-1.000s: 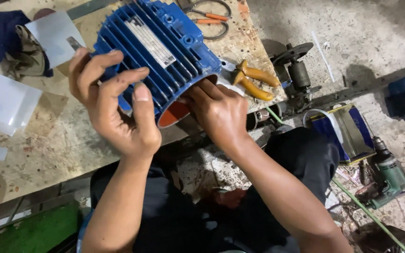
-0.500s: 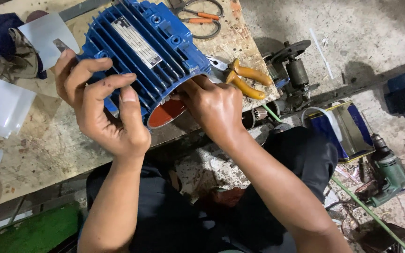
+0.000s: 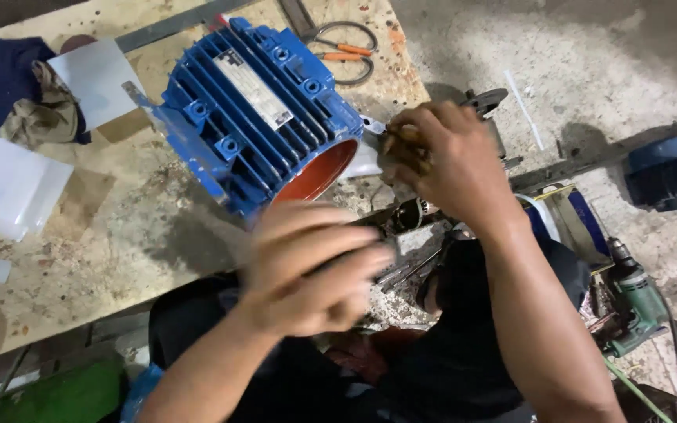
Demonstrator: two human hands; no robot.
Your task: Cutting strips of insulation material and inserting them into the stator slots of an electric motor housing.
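A blue finned motor housing point(image 3: 252, 117) lies on its side on the worn workbench point(image 3: 80, 251), its orange-lined open end point(image 3: 319, 168) turned toward me. My left hand point(image 3: 315, 266) is off the housing, just below that opening, and it is blurred with the fingers curled; a dark streak shows between them, but I cannot tell what it is. My right hand point(image 3: 440, 157) is at the bench edge right of the opening. It is closed around the yellow-handled pliers point(image 3: 407, 145), which are mostly hidden under the fingers.
Orange-handled scissors point(image 3: 346, 51) lie at the bench's far end. White plastic sheets point(image 3: 9, 180) and a crumpled cloth point(image 3: 48, 102) are on the left. On the floor to the right are a green drill point(image 3: 636, 301), another blue motor point(image 3: 667, 168) and a small grinder point(image 3: 487, 102).
My left hand has let go of the housing and dropped toward me. My right hand has left the opening and closed on the pliers to the right. The housing sits farther right in view.
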